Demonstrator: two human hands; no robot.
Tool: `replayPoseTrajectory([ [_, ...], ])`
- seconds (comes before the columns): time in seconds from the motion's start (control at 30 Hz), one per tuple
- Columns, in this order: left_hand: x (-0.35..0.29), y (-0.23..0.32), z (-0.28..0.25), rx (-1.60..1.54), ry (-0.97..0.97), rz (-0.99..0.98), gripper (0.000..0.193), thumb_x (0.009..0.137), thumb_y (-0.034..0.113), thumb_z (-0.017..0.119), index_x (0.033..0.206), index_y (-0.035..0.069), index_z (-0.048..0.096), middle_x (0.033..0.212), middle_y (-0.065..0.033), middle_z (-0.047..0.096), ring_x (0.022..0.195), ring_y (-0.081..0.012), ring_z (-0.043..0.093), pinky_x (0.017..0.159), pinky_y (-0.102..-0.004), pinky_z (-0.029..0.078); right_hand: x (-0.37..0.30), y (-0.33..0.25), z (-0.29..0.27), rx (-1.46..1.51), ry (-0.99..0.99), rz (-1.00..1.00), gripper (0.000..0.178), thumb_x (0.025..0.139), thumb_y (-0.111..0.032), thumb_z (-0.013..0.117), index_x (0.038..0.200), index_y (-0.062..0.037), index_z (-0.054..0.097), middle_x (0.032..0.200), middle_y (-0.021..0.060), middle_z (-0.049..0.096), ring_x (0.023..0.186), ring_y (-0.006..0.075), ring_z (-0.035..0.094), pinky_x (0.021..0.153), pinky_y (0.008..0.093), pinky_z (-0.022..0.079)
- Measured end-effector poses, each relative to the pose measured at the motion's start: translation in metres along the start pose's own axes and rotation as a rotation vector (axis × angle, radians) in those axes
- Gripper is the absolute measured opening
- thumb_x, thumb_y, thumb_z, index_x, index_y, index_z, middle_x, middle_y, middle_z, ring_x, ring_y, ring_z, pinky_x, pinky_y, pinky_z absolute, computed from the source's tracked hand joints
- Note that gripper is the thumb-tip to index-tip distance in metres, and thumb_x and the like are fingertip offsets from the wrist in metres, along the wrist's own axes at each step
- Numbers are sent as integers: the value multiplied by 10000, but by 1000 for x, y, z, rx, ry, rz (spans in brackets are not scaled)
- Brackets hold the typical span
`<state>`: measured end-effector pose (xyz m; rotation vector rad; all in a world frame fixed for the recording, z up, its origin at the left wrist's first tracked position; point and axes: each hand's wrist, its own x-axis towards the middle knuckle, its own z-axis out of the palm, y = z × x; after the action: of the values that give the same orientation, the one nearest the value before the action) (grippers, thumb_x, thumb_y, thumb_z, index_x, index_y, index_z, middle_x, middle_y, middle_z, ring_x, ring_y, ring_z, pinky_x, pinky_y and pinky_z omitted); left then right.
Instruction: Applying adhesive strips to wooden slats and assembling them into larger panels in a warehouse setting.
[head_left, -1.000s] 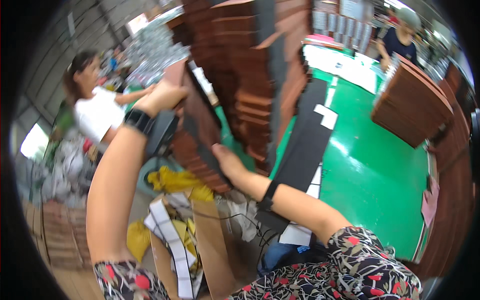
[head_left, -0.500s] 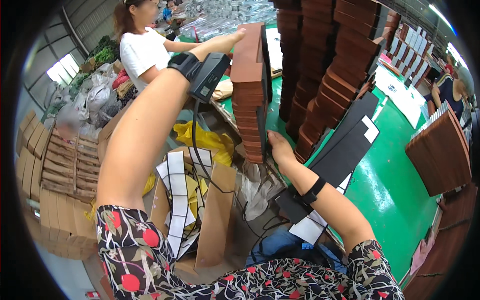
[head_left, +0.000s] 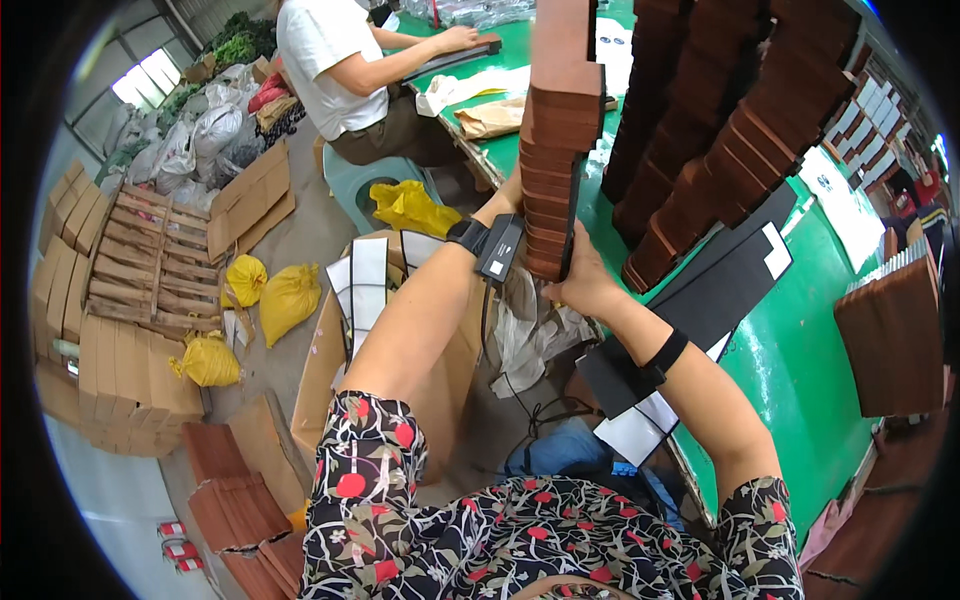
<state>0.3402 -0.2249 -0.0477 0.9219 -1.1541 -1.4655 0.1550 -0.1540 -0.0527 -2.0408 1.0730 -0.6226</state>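
Note:
A tall stack of brown panels with black backs stands upright at the table's near edge, between my two hands. My left hand is against its left side, with the fingers hidden behind the stack. Low on the right side, my right hand grips the stack, thumb near its bottom edge and fingers along the black side. Each wrist wears a black strap; the left one carries a small black device. More tall stacks of brown panels stand close by on the right.
The green table also holds black panels and another brown stack. Below my left arm is a cardboard box with white pieces. A co-worker sits beyond. Yellow bags and a wooden pallet lie left.
My left hand has come down from the top of the stack to its lower left side. My right hand has shifted up slightly on the stack. The view has turned left and down.

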Motion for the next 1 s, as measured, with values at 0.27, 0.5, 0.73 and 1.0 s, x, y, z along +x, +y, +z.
replayPoseTrajectory([
  [0.27,-9,13,10,-56,93,-27,483,918,410,548,1290,106,506,1225,-90,586,1064,-237,578,913,-448,468,2,-17,-5,-210,-10,82,1079,657,-106,820,1454,75,115,1090,288,603,1052,421,571,926,411,457],
  [0.5,3,24,21,-63,110,-22,481,921,359,552,1322,104,480,1249,-82,573,1085,-231,562,924,-450,454,7,-8,-10,-159,123,40,985,668,-68,795,1434,58,188,1008,291,631,966,433,616,834,439,497],
  [0.73,7,36,25,-42,126,-27,488,924,308,557,1354,102,454,1273,-73,561,1105,-225,546,936,-451,441,11,-16,-6,-154,168,104,964,650,-65,803,1415,71,231,1022,294,629,984,432,611,846,439,493],
  [1.0,10,43,19,-23,116,-51,506,928,249,562,1391,99,424,1301,-63,546,1128,-218,527,950,-452,425,21,-2,-3,-172,121,103,927,691,-152,780,1381,155,242,1098,322,596,1052,414,591,895,418,483],
])
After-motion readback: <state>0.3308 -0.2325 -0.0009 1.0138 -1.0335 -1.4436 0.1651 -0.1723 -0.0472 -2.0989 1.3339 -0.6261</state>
